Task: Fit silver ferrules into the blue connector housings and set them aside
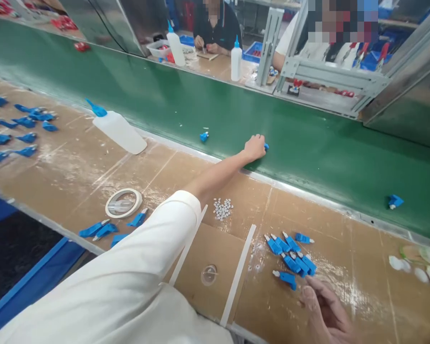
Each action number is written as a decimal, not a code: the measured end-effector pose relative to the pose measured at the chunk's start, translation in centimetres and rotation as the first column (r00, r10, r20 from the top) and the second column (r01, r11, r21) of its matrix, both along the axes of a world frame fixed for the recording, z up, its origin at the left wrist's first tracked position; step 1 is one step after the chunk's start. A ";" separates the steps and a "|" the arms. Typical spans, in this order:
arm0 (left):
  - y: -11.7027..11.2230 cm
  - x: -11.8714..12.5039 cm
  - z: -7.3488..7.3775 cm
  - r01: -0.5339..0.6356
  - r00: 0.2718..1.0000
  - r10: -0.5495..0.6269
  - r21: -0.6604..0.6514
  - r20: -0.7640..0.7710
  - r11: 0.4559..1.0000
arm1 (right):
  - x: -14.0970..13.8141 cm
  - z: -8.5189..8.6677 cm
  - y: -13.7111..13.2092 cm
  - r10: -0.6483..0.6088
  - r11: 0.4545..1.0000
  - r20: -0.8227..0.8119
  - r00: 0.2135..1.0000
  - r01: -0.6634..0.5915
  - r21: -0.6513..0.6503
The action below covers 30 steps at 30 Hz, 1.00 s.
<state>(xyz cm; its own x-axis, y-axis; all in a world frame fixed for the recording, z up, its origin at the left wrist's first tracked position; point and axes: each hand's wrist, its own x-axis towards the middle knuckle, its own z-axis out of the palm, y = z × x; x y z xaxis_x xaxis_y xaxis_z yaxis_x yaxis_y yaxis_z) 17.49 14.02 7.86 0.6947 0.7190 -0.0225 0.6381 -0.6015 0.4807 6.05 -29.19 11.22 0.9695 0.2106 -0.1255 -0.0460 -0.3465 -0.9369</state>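
Touching blue piece [267,146]: left hand [255,147]

Bright light, whitish glare on the brown worktop [367,267]

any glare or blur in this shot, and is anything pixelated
Head view: whitish glare on the brown tabletop beside the right hand, which looks slightly soft; head view: faint pale sheen on the green belt; head view: coarse pixel blocks mask patches along the top.
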 end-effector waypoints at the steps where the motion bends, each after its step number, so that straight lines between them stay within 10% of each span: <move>1: 0.0 -0.3 0.1 -0.015 1.000 0.015 0.005 0.004 1.000 | 0.0 0.1 0.0 0.009 1.000 0.012 1.000 -0.009 0.000; 5: 0.1 -2.7 1.1 0.003 0.988 0.031 -0.217 0.153 0.976 | 0.7 0.3 1.3 0.201 0.978 0.108 0.974 -0.192 -0.083; 11: -4.8 -10.3 3.1 0.197 0.927 0.119 -0.734 0.355 0.650 | 2.9 -0.3 4.6 0.433 0.891 0.445 0.784 -0.298 -0.343; 17: -9.5 -19.4 3.9 0.279 0.916 0.278 -0.957 0.290 0.078 | 1.4 -0.2 6.3 0.537 0.842 0.453 0.711 -0.422 -0.335; 19: -10.1 -21.7 4.1 0.329 0.895 0.331 -0.944 0.300 -0.033 | 0.1 -0.3 7.0 0.645 0.764 0.349 0.680 -0.561 -0.319; 24: -11.0 -25.7 3.7 0.423 0.833 0.422 -0.904 0.357 -0.071 | -3.2 -1.3 8.5 0.871 0.479 0.049 0.488 -0.824 -0.304; 30: -12.5 -28.0 2.6 0.408 0.820 0.441 -0.913 0.364 -0.004 | -5.5 -2.8 9.0 0.852 0.512 0.064 0.519 -0.804 -0.303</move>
<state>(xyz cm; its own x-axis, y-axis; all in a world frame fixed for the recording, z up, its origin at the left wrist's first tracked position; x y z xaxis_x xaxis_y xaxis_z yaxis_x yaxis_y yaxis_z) -10.51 1.48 10.44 0.8719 0.2834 -0.3992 0.0854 0.7149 0.6940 0.52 -20.22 8.37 0.3705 0.9209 -0.1214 0.5271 -0.3161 -0.7888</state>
